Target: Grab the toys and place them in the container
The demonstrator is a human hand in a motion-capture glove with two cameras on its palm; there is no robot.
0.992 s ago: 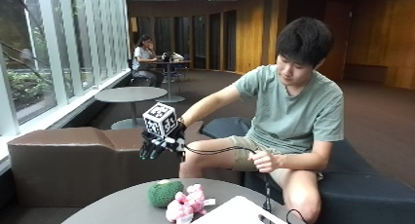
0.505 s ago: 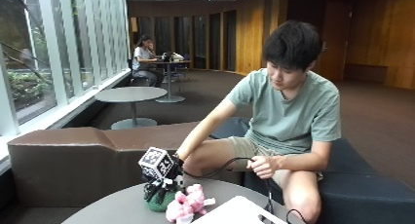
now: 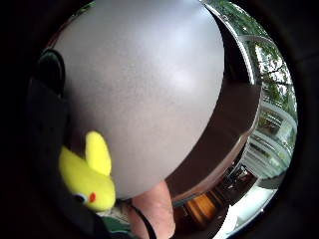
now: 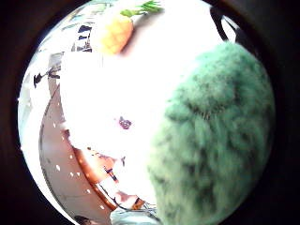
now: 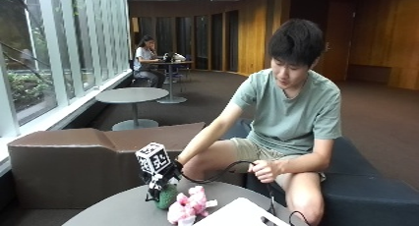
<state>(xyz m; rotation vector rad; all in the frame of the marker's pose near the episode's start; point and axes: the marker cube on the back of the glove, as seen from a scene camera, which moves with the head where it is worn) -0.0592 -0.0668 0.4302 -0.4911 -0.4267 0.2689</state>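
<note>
The hand (image 5: 159, 183) hides most of the green toy (image 5: 166, 197), and the white container (image 5: 237, 215) is cut off by the frame.

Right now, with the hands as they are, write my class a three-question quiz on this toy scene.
1. True or false: the gloved right hand is down on the green fuzzy toy.
2. Which toy lies right beside the green one on the round table? A) pink plush toy B) blue car C) red block
3. Fill in: the bare hand holds a black ____.

Key: 1 true; 2 A; 3 cable.
</note>
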